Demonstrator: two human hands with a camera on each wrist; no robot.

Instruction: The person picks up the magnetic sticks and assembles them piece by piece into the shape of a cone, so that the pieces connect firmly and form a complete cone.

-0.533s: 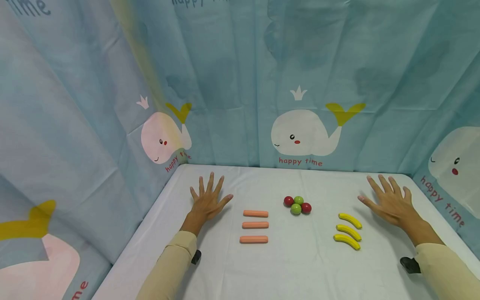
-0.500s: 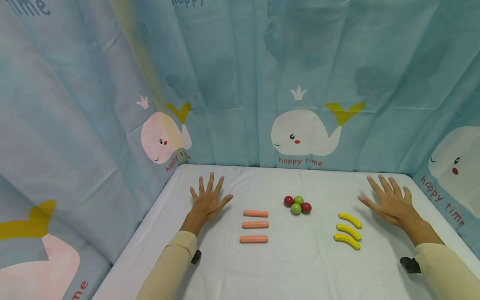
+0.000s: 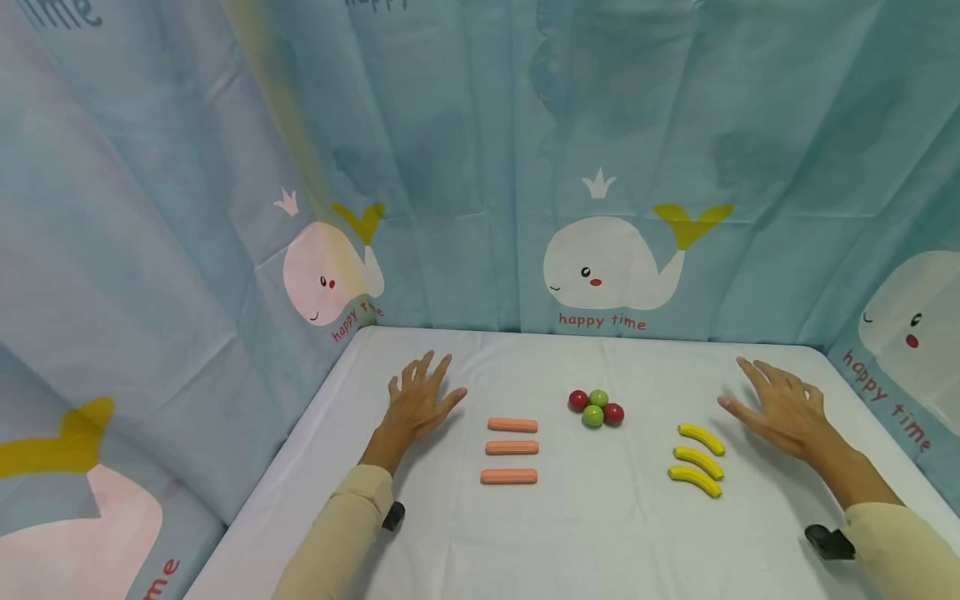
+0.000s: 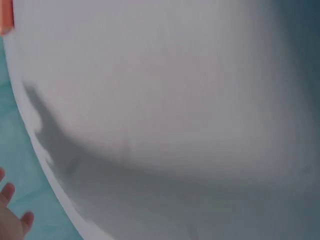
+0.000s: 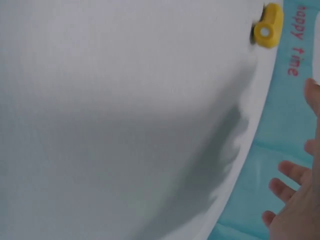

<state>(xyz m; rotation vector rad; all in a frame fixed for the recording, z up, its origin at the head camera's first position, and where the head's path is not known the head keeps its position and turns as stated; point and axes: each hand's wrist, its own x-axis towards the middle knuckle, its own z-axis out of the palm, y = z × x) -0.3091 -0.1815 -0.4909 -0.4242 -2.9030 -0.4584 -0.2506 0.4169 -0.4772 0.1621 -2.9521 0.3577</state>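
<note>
My left hand (image 3: 414,408) hovers over the left part of the white table, fingers spread and slightly bent, holding nothing. Nearest to it lie three orange-pink sausage-like sticks (image 3: 512,447), stacked in a column with gaps between them. Over on the right, my right hand (image 3: 783,415) is raised above the cloth with loosely bent fingers and nothing in it. Beside it rest three small yellow bananas (image 3: 697,462). Between the two groups sits a cluster of two red balls (image 3: 613,414) and two green balls (image 3: 593,416), perhaps small fruits. A yellow banana end (image 5: 269,26) shows in the right wrist view.
A white cloth (image 3: 592,533) covers the table. Blue curtains (image 3: 465,167) printed with whales stand behind and at both sides. A black wrist device (image 3: 829,542) sits under the right forearm, another (image 3: 393,516) under the left.
Both hands' fingers have gone from straight and spread to slightly bent. The right forearm has shifted a little toward the right and nearer. The sticks, balls and bananas lie as before.
</note>
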